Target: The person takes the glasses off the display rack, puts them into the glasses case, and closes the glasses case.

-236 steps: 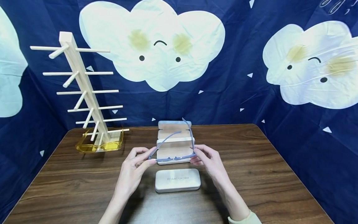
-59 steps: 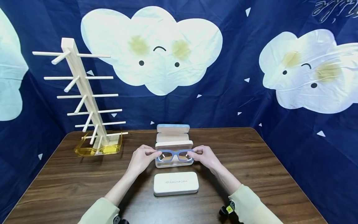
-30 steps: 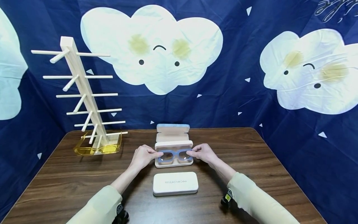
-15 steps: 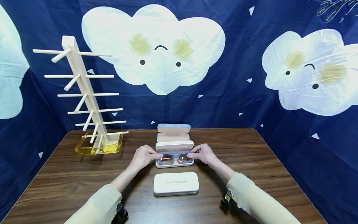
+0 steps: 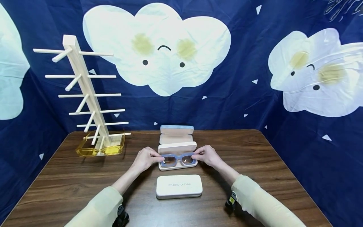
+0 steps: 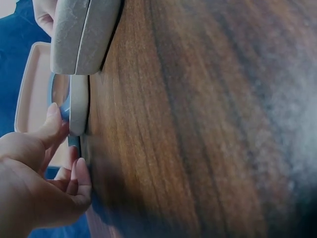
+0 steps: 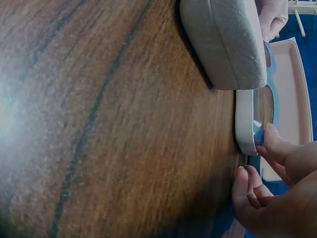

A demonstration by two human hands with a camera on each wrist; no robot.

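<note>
A pair of blue-framed glasses (image 5: 178, 156) with tinted lenses lies in the lower half of an open white glasses case (image 5: 177, 147). My left hand (image 5: 145, 160) pinches the left end of the frame, thumb over the lens edge. At the right end my right hand (image 5: 208, 156) pinches it likewise. In the left wrist view the left thumb rests on the blue frame (image 6: 64, 110); the right wrist view has the right thumb on the other corner of the frame (image 7: 259, 135). The temples are hidden behind the front.
A closed white glasses case (image 5: 179, 186) lies just in front. Behind the open case stands another open case (image 5: 176, 138). At left a wooden peg rack (image 5: 86, 85) carries yellow glasses (image 5: 112, 150) at its bottom. A blue cloth (image 5: 241, 94) backs the wooden table (image 5: 241, 151).
Almost eight seconds ago both hands held the glasses above the case with temples unfolded. Now the glasses are down in the case, front showing. Over the last second they have tilted and sunk slightly.
</note>
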